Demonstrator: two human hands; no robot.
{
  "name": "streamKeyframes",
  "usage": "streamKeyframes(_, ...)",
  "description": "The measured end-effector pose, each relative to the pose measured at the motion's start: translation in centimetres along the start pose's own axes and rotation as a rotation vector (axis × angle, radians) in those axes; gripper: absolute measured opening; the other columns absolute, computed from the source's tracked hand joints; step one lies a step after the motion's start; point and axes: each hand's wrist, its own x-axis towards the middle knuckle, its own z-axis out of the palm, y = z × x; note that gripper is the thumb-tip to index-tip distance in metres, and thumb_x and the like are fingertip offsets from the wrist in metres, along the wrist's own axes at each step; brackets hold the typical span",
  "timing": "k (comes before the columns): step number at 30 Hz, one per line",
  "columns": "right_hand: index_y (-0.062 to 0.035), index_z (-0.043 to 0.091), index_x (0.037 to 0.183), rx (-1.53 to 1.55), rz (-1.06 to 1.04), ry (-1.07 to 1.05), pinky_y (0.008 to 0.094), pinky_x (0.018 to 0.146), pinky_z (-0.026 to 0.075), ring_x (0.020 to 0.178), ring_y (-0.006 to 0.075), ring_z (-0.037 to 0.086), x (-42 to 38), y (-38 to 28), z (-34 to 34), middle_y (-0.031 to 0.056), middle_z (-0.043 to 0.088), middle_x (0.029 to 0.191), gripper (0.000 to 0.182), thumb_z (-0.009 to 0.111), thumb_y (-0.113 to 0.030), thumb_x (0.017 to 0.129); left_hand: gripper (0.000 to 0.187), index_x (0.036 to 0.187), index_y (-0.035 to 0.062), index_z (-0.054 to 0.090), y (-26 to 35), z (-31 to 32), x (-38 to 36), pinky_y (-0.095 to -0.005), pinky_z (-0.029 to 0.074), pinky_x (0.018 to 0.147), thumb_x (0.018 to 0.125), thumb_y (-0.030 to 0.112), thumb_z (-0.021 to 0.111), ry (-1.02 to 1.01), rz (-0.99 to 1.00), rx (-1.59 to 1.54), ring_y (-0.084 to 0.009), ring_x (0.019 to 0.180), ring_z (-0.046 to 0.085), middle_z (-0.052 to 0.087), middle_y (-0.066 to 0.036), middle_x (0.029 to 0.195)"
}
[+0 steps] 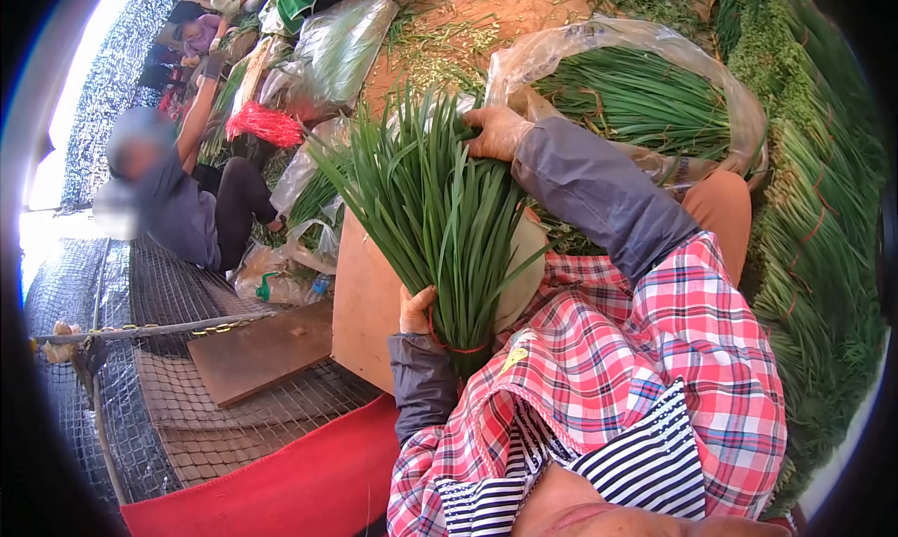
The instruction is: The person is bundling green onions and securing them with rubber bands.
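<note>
A thick bundle of garlic chives (449,219), with long flat green leaves, stands in front of my body, its leaves fanning out upward. A red band (465,350) circles it near its lower end. My left hand (416,310) is closed around the side of the bundle, just above the band, with its thumb showing. My right hand (499,133) is at the leaf tips on the upper right, fingers curled on the leaves; the fingertips are partly hidden. Beside the bundle on the left is a tan board (360,298).
A clear plastic bag (748,116) holding more green leaves lies beyond my right arm. Tied bundles (814,256) are stacked along the right. Red ties (265,123) lie at upper left, near a seated person (178,200). A brown plank (262,350) rests on netting.
</note>
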Motion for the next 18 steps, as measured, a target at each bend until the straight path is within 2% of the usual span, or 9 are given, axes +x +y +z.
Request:
streamKeyframes(1, -0.0063, 0.055, 0.116, 0.039, -0.017, -0.015, 0.036, 0.087, 0.044, 0.099, 0.0312, 0.057, -0.1, 0.4, -0.1, 0.018, 0.06, 0.107, 0.061, 0.07, -0.035, 0.065, 0.051, 0.116, -0.0063, 0.047, 0.0, 0.3, -0.1, -0.0363, 0.051, 0.079, 0.067, 0.004, 0.058, 0.008, 0.002, -0.01, -0.0263, 0.088, 0.062, 0.06, -0.015, 0.103)
streamKeyframes(4, -0.0017, 0.056, 0.112, -0.046, -0.081, 0.065, 0.0333, 0.082, 0.045, 0.093, 0.0252, 0.059, -0.2, 1.9, 0.2, 0.018, 0.062, 0.098, 0.049, 0.068, -0.024, 0.07, 0.052, 0.117, -0.0061, 0.046, -0.1, 0.6, 0.0, -0.0373, 0.051, 0.08, 0.067, 0.004, 0.059, 0.009, -0.004, -0.033, -0.0269, 0.089, 0.062, 0.06, -0.015, 0.104)
streamKeyframes(7, -0.0008, 0.055, 0.111, 0.013, 0.004, 0.076, 0.0317, 0.081, 0.045, 0.091, 0.023, 0.059, -1.9, 1.5, -0.6, 0.0155, 0.063, 0.095, 0.047, 0.068, -0.021, 0.071, 0.053, 0.118, -0.0059, 0.046, 0.0, 0.7, 0.1, -0.0387, 0.051, 0.08, 0.068, 0.004, 0.059, -0.015, -0.029, -0.048, -0.0277, 0.09, 0.062, 0.059, -0.016, 0.104)
streamKeyframes(10, -0.0016, 0.056, 0.112, 0.114, -0.034, 0.052, 0.0298, 0.079, 0.045, 0.09, 0.0202, 0.058, -2.8, 1.5, -1.0, 0.013, 0.063, 0.094, 0.046, 0.069, -0.019, 0.071, 0.053, 0.118, -0.0054, 0.046, -0.1, 0.7, 0.0, -0.0398, 0.052, 0.08, 0.068, 0.004, 0.059, -0.011, -0.05, -0.066, -0.0284, 0.09, 0.062, 0.059, -0.016, 0.105)
streamKeyframes(13, -0.0029, 0.056, 0.114, 0.218, -0.056, 0.03, 0.0319, 0.085, 0.044, 0.098, 0.0263, 0.057, -3.5, 0.9, -1.1, 0.018, 0.061, 0.1, 0.055, 0.068, -0.027, 0.065, 0.053, 0.118, -0.0049, 0.046, 0.1, 0.4, 0.1, -0.0405, 0.052, 0.08, 0.068, 0.004, 0.059, -0.023, -0.051, -0.084, -0.0286, 0.089, 0.062, 0.059, -0.016, 0.105)
streamKeyframes(16, -0.0048, 0.059, 0.11, 0.253, -0.019, -0.035, 0.0313, 0.084, 0.044, 0.095, 0.0253, 0.058, -3.3, 1.2, -1.0, 0.0168, 0.062, 0.098, 0.051, 0.069, -0.026, 0.065, 0.053, 0.118, -0.0045, 0.046, 0.3, 0.5, 0.0, -0.0404, 0.052, 0.08, 0.068, 0.004, 0.059, -0.013, -0.054, -0.075, -0.0286, 0.089, 0.062, 0.059, -0.016, 0.105)
streamKeyframes(18, -0.0041, 0.06, 0.105, 0.18, -0.039, 0.047, 0.0304, 0.08, 0.045, 0.09, 0.0218, 0.058, -3.2, 1.5, -0.6, 0.0135, 0.063, 0.094, 0.042, 0.069, -0.023, 0.069, 0.053, 0.119, -0.0043, 0.046, 0.3, 0.7, -0.1, -0.0401, 0.052, 0.08, 0.068, 0.004, 0.059, -0.001, -0.054, -0.066, -0.0284, 0.089, 0.062, 0.059, -0.016, 0.105)
